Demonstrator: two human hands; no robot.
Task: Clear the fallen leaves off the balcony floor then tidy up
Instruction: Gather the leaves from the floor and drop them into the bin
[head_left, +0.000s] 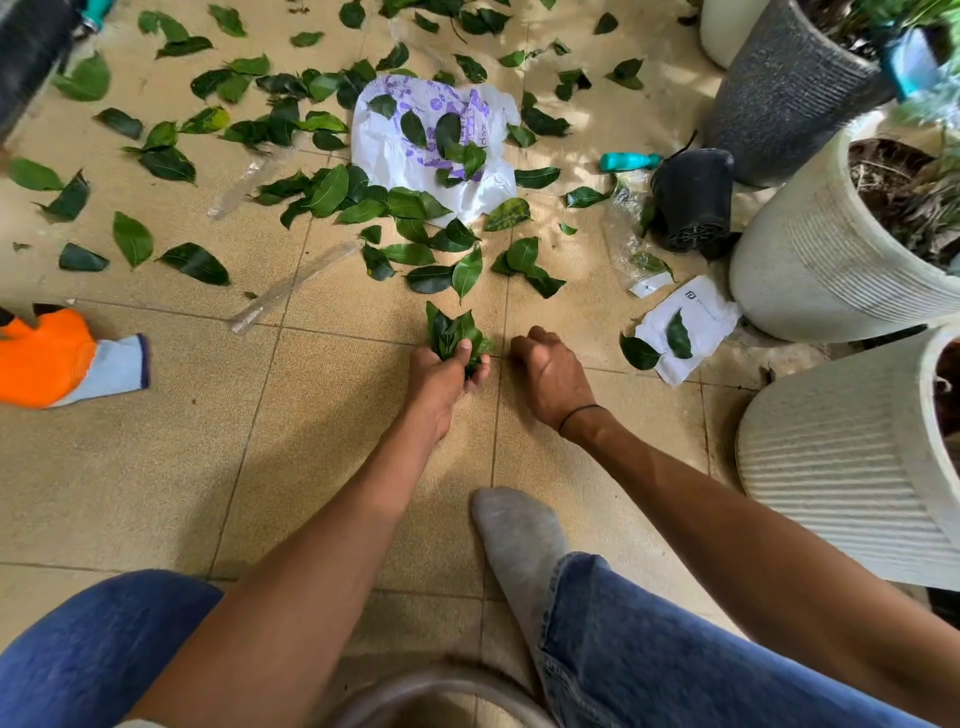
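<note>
Several green leaves (322, 192) lie scattered over the tan tiled floor (156, 467), thickest across the far half. My left hand (441, 382) grips a bunch of leaves (452, 330) just above the tiles at the middle. Just to its right, my right hand (545, 374) hovers with fingers curled under and nothing visible in it. A white plastic bag with purple print (395, 156) lies flat beyond the hands, a few leaves on top.
Large ribbed white pots (810, 265) and a grey pot (779, 93) line the right side. A tipped black nursery pot (693, 202), a teal bottle (628, 161), white packets (701, 317), clear wrappers (291, 291) and an orange-grey glove (57, 358) lie about.
</note>
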